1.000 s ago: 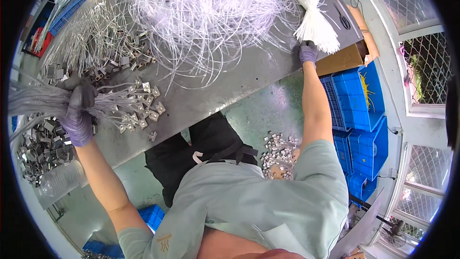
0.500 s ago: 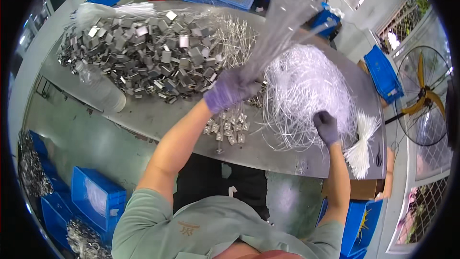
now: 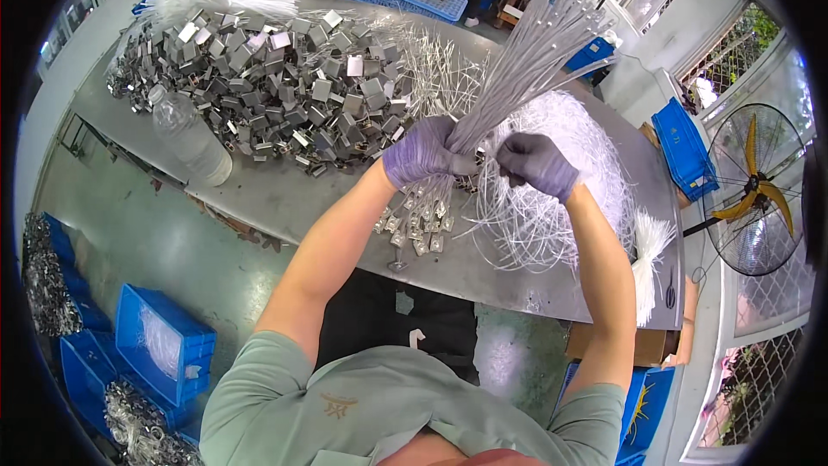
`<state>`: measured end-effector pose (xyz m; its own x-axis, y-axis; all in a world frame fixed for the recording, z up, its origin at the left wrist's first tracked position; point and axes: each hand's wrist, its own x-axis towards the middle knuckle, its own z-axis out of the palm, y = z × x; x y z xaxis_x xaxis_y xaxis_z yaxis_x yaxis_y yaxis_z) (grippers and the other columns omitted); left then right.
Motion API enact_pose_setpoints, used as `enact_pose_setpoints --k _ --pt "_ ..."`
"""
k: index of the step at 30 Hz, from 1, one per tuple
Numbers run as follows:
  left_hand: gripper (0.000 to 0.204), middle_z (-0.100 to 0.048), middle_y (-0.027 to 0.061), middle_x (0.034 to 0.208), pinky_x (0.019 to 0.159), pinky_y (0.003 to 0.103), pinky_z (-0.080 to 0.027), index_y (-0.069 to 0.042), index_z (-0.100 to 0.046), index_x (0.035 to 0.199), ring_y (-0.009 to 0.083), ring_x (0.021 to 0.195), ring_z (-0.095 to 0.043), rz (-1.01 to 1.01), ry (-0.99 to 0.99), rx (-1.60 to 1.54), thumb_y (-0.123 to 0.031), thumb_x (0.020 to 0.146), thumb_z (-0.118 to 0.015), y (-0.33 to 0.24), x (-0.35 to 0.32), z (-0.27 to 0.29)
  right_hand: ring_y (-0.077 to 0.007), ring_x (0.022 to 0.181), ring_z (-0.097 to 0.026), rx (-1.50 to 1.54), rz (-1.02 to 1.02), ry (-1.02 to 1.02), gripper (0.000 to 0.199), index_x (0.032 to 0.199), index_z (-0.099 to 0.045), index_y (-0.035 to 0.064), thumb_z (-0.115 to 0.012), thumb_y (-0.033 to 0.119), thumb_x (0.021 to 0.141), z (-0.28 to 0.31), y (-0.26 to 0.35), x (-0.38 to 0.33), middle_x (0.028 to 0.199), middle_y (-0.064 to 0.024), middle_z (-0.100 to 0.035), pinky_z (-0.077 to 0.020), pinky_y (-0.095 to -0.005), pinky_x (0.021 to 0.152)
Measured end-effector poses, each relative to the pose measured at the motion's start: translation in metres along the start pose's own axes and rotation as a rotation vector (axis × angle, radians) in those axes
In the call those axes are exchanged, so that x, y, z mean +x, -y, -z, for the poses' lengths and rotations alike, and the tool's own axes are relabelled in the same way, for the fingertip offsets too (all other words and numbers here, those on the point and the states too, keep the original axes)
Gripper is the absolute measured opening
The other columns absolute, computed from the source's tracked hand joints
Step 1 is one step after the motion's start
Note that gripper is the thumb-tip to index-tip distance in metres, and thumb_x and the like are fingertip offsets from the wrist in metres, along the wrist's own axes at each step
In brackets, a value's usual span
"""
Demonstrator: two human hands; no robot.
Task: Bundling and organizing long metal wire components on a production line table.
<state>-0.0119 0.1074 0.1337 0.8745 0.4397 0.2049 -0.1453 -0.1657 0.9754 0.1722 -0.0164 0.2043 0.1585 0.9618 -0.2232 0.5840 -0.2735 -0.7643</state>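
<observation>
My left hand [image 3: 424, 153], in a purple-grey glove, is closed round a bundle of thin whitish strands [image 3: 517, 69]. The strands fan out upward and away to the right. Below the fist hang small square silvery end pieces [image 3: 423, 229] of the bundle, close over the table. My gloved right hand [image 3: 539, 164] is just right of the bundle, its fingers curled together; what they hold, if anything, is too small to make out. Under and behind that hand lies a big tangled heap of shiny white strands [image 3: 573, 224].
A heap of grey metal square pieces [image 3: 276, 78] covers the table's [image 3: 285, 185] left side, with a clear plastic bottle [image 3: 190, 138] before it. White strand bundles [image 3: 651, 263] lie at the right edge. Blue bins [image 3: 164, 341] stand lower left; a fan [image 3: 755, 190] is at right.
My right hand has moved left and up from the white heap to beside the bundle. The left hand still grips the bundle, which is now less blurred. The view has shifted slightly.
</observation>
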Motion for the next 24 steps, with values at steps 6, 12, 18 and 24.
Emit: enact_pose_setpoints --k 6,12,18,24 --pt "0.054 -0.061 0.0025 0.087 0.074 0.028 -0.046 0.002 -0.057 0.107 0.0119 0.079 -0.055 -0.102 -0.035 -0.179 -0.013 0.06 -0.079 -0.006 -0.002 -0.008 -0.0132 0.058 -0.059 -0.407 -0.131 -0.021 0.019 0.081 -0.062 -0.002 -0.057 0.016 0.08 0.037 -0.06 -0.059 0.066 -0.0091 -0.062 -0.0484 -0.0286 0.056" --pt "0.063 -0.061 0.0065 0.097 0.08 0.029 -0.047 0.003 -0.053 0.116 0.0125 0.089 -0.056 -0.16 -0.09 -0.068 -0.017 0.062 -0.079 0.005 0.003 -0.008 -0.0173 0.064 -0.062 -0.577 0.101 0.243 0.009 0.082 -0.064 0.0028 -0.062 0.009 0.075 0.037 -0.025 -0.125 0.071 -0.0109 -0.063 -0.0503 -0.03 0.061" --pt "0.062 -0.062 0.0077 0.103 0.084 0.029 -0.049 0.003 -0.051 0.118 0.0145 0.093 -0.058 -0.124 -0.073 0.026 -0.02 0.068 -0.08 -0.005 -0.004 -0.005 -0.0275 0.075 -0.065 -0.201 0.829 0.379 0.011 0.077 -0.061 0.0042 -0.065 -0.002 0.07 0.005 0.076 -0.126 0.083 -0.011 -0.064 -0.0517 -0.0328 0.065" --pt "0.019 -0.061 0.0049 0.093 0.079 0.033 -0.047 -0.011 -0.061 0.099 0.0165 0.092 -0.06 -0.48 -0.274 -0.714 -0.023 0.088 -0.052 0.004 0.017 -0.038 -0.0122 0.072 -0.057 -0.105 0.679 -0.048 0.023 0.091 -0.062 0.0015 -0.062 0.021 0.079 -0.032 0.138 -0.054 0.083 -0.0067 -0.062 -0.0463 -0.0265 0.065"
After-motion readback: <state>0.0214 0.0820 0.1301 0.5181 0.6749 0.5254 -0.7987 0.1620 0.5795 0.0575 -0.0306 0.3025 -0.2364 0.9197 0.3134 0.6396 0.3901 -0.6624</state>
